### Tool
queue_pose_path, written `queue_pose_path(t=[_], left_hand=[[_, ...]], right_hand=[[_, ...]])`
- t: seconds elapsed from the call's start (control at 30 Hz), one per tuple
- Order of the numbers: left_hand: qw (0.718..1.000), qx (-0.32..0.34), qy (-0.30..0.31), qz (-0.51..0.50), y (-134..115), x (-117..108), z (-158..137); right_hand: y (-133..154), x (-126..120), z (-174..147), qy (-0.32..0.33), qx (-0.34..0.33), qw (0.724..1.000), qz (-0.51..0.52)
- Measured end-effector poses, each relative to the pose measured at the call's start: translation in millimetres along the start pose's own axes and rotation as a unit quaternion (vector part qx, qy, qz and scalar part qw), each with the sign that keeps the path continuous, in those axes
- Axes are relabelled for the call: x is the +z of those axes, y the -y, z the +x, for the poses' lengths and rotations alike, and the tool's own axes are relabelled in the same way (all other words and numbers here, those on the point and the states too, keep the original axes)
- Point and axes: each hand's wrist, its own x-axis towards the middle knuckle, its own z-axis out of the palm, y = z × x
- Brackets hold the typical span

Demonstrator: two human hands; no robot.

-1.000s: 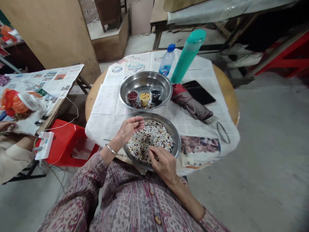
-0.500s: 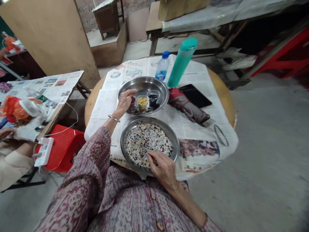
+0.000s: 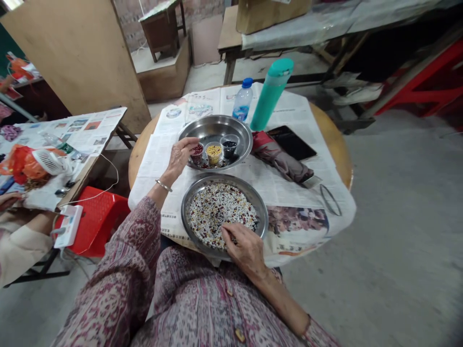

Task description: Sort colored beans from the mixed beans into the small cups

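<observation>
My left hand (image 3: 181, 155) is at the left rim of the far steel basin (image 3: 246, 140), fingers stretched out over a clear cup of red beans (image 3: 197, 151), thumb slightly apart from them. Beside that cup stand a cup of yellow beans (image 3: 213, 154) and a cup of black beans (image 3: 229, 147). Loose beans lie on the basin's floor around them. In the near steel basin (image 3: 263, 212) a layer of white grains mixed with red, yellow and black beans (image 3: 220, 205) is spread. My right hand (image 3: 246, 249) reaches into its lower right part, thumb and forefinger pinched at the mix; whatever they hold is too small to make out.
Newspaper covers the round table (image 3: 144, 149). Behind the basins stand a water bottle (image 3: 242, 100) and a teal flask (image 3: 272, 94). A folded umbrella (image 3: 280, 156) and a black tablet (image 3: 292, 143) lie right. At left, another person's sleeve (image 3: 23, 248) shows near a red basket (image 3: 99, 221).
My left hand has drawn back a little to the left and down, uncovering more of the red bean cup. My right hand has barely shifted in the near basin.
</observation>
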Motion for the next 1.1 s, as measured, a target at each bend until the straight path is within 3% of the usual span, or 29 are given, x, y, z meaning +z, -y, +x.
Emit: queue_pose_path(t=[0.13, 0.27, 0.4, 0.63, 0.9, 1.1], left_hand=[[0.991, 0.099, -0.02, 0.089, 12, -9, -65], [0.954, 0.157, -0.052, 0.249, 43, -16, -139], [0.935, 0.151, -0.083, 0.311, 73, -13, -179], [0.958, 0.121, -0.128, 0.226, 97, -3, -185], [0.964, 0.096, -0.133, 0.208, 101, -3, -185], [0.967, 0.095, -0.146, 0.187, 100, -1, -184]], right_hand=[[0, 1, -1, -0.003, -0.01, 1.0, -0.013], [-1, 1, -1, 0.009, -0.005, 1.0, -0.023], [0, 2, -2, 0.024, 0.003, 0.999, -0.035], [-1, 2, -3, 0.032, -0.002, 0.998, -0.053], [-1, -2, -3, 0.093, 0.003, 0.995, -0.035], [-2, -8, 32, 0.134, -0.029, 0.99, -0.016]])
